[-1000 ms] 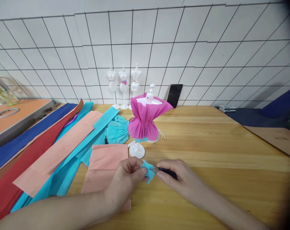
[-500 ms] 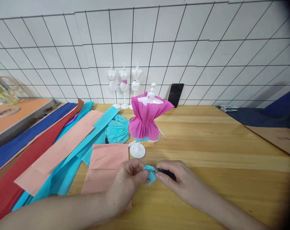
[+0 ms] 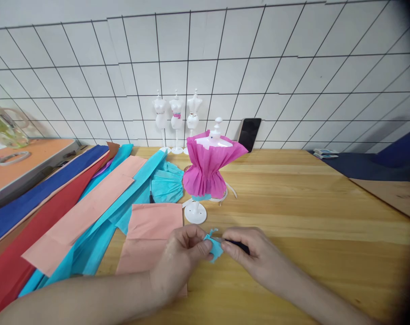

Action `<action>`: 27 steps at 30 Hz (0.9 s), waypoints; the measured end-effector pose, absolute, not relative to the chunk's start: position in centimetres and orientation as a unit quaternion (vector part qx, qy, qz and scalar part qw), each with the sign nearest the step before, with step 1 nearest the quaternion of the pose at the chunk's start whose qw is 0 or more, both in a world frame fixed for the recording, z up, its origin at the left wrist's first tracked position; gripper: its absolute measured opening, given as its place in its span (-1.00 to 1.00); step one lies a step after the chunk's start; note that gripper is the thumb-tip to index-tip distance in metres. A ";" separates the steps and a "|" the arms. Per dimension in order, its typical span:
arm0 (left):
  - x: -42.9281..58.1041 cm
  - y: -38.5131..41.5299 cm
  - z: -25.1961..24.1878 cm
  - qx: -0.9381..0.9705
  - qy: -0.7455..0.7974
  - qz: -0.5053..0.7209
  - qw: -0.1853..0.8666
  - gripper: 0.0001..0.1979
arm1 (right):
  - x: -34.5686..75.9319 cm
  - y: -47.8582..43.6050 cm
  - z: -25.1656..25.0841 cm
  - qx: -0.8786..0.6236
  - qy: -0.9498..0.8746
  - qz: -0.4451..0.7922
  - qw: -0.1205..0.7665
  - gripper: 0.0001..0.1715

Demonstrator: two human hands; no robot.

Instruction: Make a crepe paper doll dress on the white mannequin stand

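Note:
My left hand point(image 3: 187, 250) pinches a small piece of turquoise crepe paper point(image 3: 216, 252) between thumb and fingers. My right hand point(image 3: 247, 246) is closed around small black-handled scissors point(image 3: 237, 245), whose short metal blades meet the paper's upper edge. A thin curled sliver of paper sticks up there. Just beyond my hands stands a small white dress form point(image 3: 215, 140) on a round base, wearing a gathered magenta crepe paper piece point(image 3: 206, 174) with a turquoise edge below it. A gathered turquoise paper piece point(image 3: 167, 183) lies to its left.
Folded peach paper point(image 3: 154, 234) lies beside my left forearm. Blue, red point(image 3: 39, 234), peach and turquoise strips fan out at the left. Three white mini dress forms point(image 3: 177, 119) and a black phone point(image 3: 250, 134) stand by the tiled wall. A glass jug point(image 3: 6, 128) is far left.
The scissors' blades have moved along the paper's top edge, and a thin sliver now curls upward from it. Both hands stay in nearly the same place.

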State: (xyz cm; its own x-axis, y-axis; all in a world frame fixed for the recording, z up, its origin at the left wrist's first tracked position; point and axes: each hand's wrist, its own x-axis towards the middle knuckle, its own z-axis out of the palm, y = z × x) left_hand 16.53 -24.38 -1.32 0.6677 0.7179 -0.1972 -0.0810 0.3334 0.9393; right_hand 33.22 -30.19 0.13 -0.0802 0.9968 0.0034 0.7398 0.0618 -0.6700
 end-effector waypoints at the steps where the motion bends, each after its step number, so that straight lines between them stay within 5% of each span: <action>1: 16.5 -24.4 -1.3 0.512 0.310 0.265 0.756 -0.75 | 33.2 -30.2 0.1 -0.633 -0.685 0.265 0.245 -0.59; 27: 16.5 -24.3 -1.7 0.521 0.309 0.266 0.750 -0.76 | 33.1 -30.5 -0.2 -0.632 -0.693 0.254 0.235 -0.62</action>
State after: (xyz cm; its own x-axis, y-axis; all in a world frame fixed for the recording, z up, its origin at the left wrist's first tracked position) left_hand 16.49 -24.30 -1.74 0.6680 0.7205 -0.1861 -0.0770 0.3156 0.9458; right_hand 33.12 -30.48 -0.20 -0.0897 0.9960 0.0046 0.7572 0.0712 -0.6492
